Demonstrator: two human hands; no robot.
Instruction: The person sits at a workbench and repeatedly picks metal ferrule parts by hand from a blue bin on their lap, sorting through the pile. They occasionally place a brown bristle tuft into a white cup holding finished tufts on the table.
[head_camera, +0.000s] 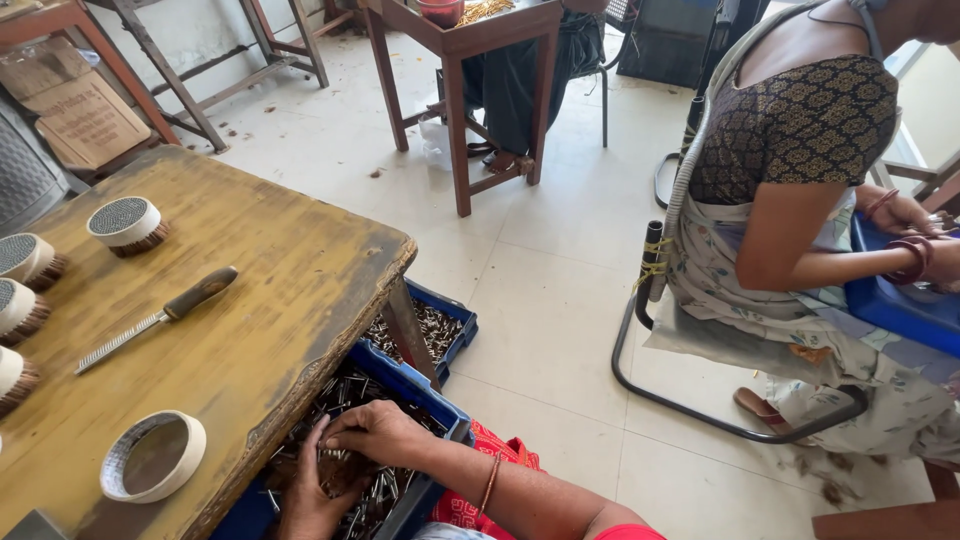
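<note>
- The right hand is laid palm-down, fingers curled shut on metal pins in the blue crate beneath the table.
- The left hand is pressed into the pins below it, fingers bent; its grip cannot be told.
- A comb is seen on the table.

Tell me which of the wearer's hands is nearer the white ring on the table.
Left. The left hand lies in the blue crate just right of the white ring; the right hand is farther right, over the metal pieces.
</note>
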